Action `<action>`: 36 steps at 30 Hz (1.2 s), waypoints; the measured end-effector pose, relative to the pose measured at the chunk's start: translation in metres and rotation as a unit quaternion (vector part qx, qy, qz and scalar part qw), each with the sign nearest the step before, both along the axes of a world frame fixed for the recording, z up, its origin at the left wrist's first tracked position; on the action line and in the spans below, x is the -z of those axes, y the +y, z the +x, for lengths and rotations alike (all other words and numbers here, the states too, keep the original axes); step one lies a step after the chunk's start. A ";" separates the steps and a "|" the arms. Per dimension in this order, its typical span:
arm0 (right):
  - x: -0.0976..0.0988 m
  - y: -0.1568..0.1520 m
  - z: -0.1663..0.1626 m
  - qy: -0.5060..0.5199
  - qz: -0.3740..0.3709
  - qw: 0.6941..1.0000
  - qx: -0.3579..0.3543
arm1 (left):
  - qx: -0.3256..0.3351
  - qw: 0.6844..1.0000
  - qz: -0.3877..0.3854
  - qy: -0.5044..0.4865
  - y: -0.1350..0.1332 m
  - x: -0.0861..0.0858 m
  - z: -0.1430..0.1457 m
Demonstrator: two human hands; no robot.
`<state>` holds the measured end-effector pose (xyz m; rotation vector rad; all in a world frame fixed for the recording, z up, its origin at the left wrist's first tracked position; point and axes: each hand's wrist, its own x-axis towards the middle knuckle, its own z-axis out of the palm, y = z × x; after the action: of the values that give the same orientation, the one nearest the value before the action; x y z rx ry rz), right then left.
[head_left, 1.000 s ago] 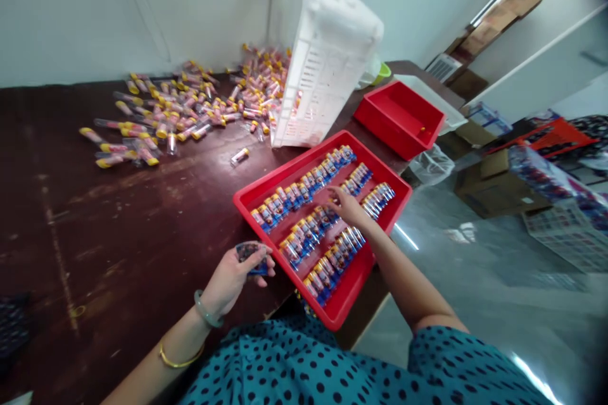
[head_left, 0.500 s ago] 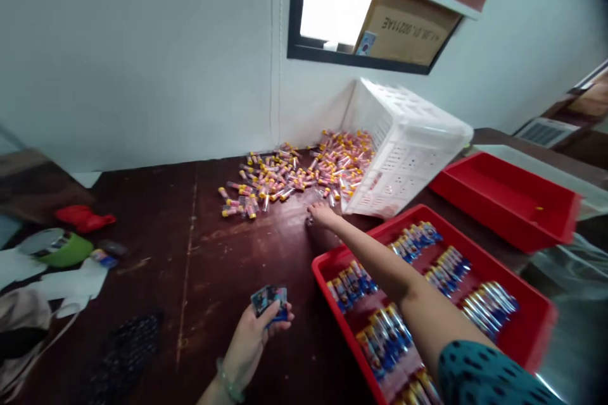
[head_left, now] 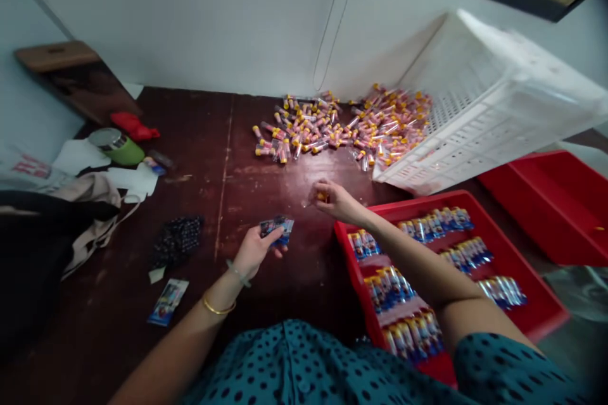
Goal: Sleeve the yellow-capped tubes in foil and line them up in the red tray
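My left hand (head_left: 255,250) is closed round a few small printed cards (head_left: 279,228), blue and dark, fanned a little under the thumb. Above the table, to their right, my right hand (head_left: 341,204) pinches a small clear tube with a yellow cap (head_left: 322,195); the fingers hide part of it. Beyond it, a loose pile of similar pink tubes with yellow caps (head_left: 308,130) spreads along the wall. Under my right forearm sits a red tray (head_left: 355,278), where blue-carded tube packs (head_left: 389,288) lie in several rows.
A white plastic crate (head_left: 503,120) lies on its side at the pile's right. Another red tray (head_left: 536,202) stands behind the first. To the left are a green lidded container (head_left: 122,149), a red bag (head_left: 134,126), dark dotted cloth (head_left: 178,240) and a single printed card (head_left: 168,300).
My right hand has drawn back from the edge of the pile with a tube in its fingers. My left hand still holds the cards. The head view has tilted down and left.
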<state>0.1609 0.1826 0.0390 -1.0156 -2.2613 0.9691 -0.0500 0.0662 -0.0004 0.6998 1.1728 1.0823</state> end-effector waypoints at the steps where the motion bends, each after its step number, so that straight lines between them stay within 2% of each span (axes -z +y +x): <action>1: -0.003 -0.013 -0.002 0.002 0.005 1.000 -0.021 | -0.011 1.000 0.004 -0.003 -0.002 -0.002 0.005; 3: -0.007 -0.036 -0.006 0.007 0.019 0.999 -0.038 | -0.032 0.999 0.015 -0.014 -0.008 -0.007 0.014; 5: -0.010 -0.052 -0.009 0.002 0.035 0.998 -0.046 | -0.023 0.999 0.020 -0.043 -0.013 -0.013 0.022; 9: -0.018 -0.070 -0.007 -0.045 0.053 0.995 -0.076 | 0.088 0.989 -0.009 -0.118 -0.023 -0.019 0.035; 11: -0.022 -0.074 -0.001 -0.060 0.054 0.994 -0.068 | 0.095 0.990 -0.007 -0.104 -0.027 -0.019 0.040; 15: -0.025 -0.082 0.015 -0.034 0.031 0.997 -0.058 | 0.039 0.998 0.012 -0.038 -0.033 -0.018 0.048; 19: -0.023 -0.090 0.033 -0.013 0.023 0.999 -0.030 | 0.091 0.993 -0.013 -0.074 -0.036 -0.014 0.054; 21: -0.022 -0.093 0.046 0.006 0.013 1.000 0.000 | 0.112 0.993 -0.004 -0.046 -0.037 -0.011 0.056; 24: -0.024 -0.097 0.069 0.093 -0.056 0.990 0.087 | 0.128 0.991 0.038 0.021 -0.036 -0.009 0.060; 27: -0.027 -0.103 0.092 0.203 -0.184 0.951 0.141 | 0.169 0.982 0.066 0.050 -0.035 -0.012 0.065; 29: -0.026 -0.108 0.104 0.251 -0.247 0.925 0.145 | 0.199 0.975 0.083 0.053 -0.034 -0.016 0.069; 32: -0.024 -0.113 0.113 0.291 -0.296 0.898 0.146 | 0.220 0.968 0.111 0.048 -0.033 -0.019 0.075; 34: -0.023 -0.116 0.115 0.295 -0.311 0.892 0.141 | 0.222 0.966 0.124 0.047 -0.032 -0.021 0.078; 36: -0.024 -0.117 0.115 0.280 -0.308 0.899 0.134 | 0.222 0.964 0.135 0.053 -0.032 -0.023 0.081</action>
<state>0.2758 0.0661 0.0628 -1.0685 -1.3209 1.6459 0.0307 0.0340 0.0224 1.1846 0.9023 0.8352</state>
